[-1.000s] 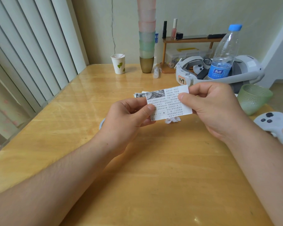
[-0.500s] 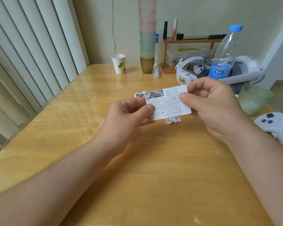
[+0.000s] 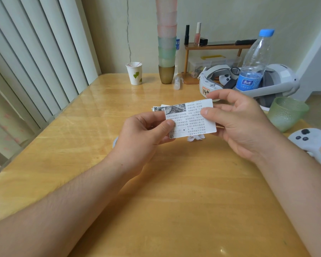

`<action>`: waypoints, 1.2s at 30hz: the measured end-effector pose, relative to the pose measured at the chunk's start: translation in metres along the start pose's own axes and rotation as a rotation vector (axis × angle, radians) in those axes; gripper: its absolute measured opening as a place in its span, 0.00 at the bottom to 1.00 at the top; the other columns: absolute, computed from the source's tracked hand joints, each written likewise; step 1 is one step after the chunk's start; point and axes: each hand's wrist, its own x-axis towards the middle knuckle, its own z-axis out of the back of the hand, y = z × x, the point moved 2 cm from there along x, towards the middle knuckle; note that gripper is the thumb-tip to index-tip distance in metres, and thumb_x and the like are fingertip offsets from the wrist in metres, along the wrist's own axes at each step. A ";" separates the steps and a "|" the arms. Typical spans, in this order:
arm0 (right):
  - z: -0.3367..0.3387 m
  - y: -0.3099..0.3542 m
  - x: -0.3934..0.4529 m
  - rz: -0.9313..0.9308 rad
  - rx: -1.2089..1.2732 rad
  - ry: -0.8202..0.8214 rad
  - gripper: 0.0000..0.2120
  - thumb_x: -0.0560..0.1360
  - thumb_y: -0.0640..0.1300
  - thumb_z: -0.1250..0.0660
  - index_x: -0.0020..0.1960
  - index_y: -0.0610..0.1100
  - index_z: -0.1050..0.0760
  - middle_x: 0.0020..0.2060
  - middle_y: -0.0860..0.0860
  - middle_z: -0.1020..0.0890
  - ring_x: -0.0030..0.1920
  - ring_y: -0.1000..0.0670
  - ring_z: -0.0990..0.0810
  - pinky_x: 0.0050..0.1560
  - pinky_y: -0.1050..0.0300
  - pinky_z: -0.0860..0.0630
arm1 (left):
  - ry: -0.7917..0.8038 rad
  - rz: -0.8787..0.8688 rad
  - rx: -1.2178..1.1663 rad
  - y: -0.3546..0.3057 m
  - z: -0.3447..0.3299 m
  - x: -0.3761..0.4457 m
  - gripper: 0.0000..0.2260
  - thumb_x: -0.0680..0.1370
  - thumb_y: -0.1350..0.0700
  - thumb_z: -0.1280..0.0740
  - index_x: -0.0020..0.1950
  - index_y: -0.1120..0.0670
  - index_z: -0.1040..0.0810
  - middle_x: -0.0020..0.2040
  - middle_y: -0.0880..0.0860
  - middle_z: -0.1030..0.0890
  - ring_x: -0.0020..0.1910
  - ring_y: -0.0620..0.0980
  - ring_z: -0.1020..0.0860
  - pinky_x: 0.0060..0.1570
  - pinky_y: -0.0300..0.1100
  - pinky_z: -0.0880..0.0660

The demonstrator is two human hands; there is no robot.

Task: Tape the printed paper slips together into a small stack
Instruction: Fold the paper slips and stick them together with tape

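A small stack of printed paper slips [image 3: 190, 120] with black text and a grey photo is held above the wooden table [image 3: 174, 201]. My left hand [image 3: 145, 130] pinches its lower left corner with the thumb on top. My right hand [image 3: 237, 123] pinches its right edge, thumb on the front and fingers behind. More printed slips [image 3: 158, 108] lie on the table behind the stack. Small white paper scraps [image 3: 195, 138] lie under it. No tape roll is clearly in view; a pale round edge [image 3: 115, 141] peeks out beside my left hand.
At the back stand a paper cup [image 3: 134, 73], a tall stack of coloured cups [image 3: 166, 39], a small wooden shelf [image 3: 217, 47] and a water bottle [image 3: 254, 62] in a white headset [image 3: 248, 86]. A green glass cup [image 3: 285, 112] and a white controller [image 3: 311, 145] lie at right.
My right hand has shifted its hold on the stack's right edge, with the fingers spreading a little behind it. The stack and my left hand stay almost still.
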 end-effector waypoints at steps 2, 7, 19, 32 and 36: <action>-0.004 -0.003 -0.001 -0.048 0.028 0.047 0.18 0.75 0.32 0.27 0.63 0.43 0.24 0.47 0.43 0.12 0.47 0.41 0.12 0.50 0.39 0.17 | 0.006 -0.002 0.003 0.001 -0.001 0.000 0.07 0.82 0.62 0.30 0.58 0.56 0.14 0.54 0.55 0.12 0.57 0.57 0.14 0.54 0.44 0.17; -0.010 -0.013 -0.002 -0.114 -0.014 0.104 0.11 0.75 0.34 0.27 0.56 0.44 0.18 0.48 0.45 0.11 0.49 0.43 0.12 0.50 0.45 0.18 | -0.004 -0.014 0.013 0.004 0.000 0.001 0.07 0.81 0.61 0.28 0.58 0.57 0.14 0.54 0.59 0.13 0.54 0.59 0.14 0.50 0.42 0.18; -0.009 -0.016 -0.003 -0.090 -0.111 0.134 0.09 0.75 0.34 0.27 0.52 0.45 0.15 0.45 0.49 0.11 0.39 0.55 0.14 0.36 0.63 0.23 | 0.046 -0.049 -0.027 0.004 -0.002 -0.001 0.05 0.74 0.60 0.30 0.47 0.53 0.16 0.46 0.55 0.16 0.42 0.50 0.20 0.46 0.46 0.21; -0.014 -0.018 -0.007 -0.073 -0.129 0.192 0.11 0.76 0.39 0.26 0.57 0.46 0.16 0.51 0.50 0.12 0.56 0.45 0.14 0.54 0.49 0.22 | 0.139 -0.034 0.018 0.003 -0.012 -0.008 0.09 0.83 0.59 0.32 0.61 0.55 0.16 0.56 0.52 0.12 0.55 0.54 0.14 0.52 0.47 0.17; -0.014 -0.018 -0.007 -0.085 -0.118 0.209 0.11 0.76 0.39 0.26 0.57 0.46 0.16 0.51 0.49 0.12 0.52 0.48 0.14 0.52 0.51 0.23 | 0.122 -0.060 0.060 0.002 -0.013 -0.008 0.08 0.83 0.58 0.32 0.60 0.55 0.15 0.54 0.52 0.12 0.53 0.53 0.14 0.52 0.48 0.17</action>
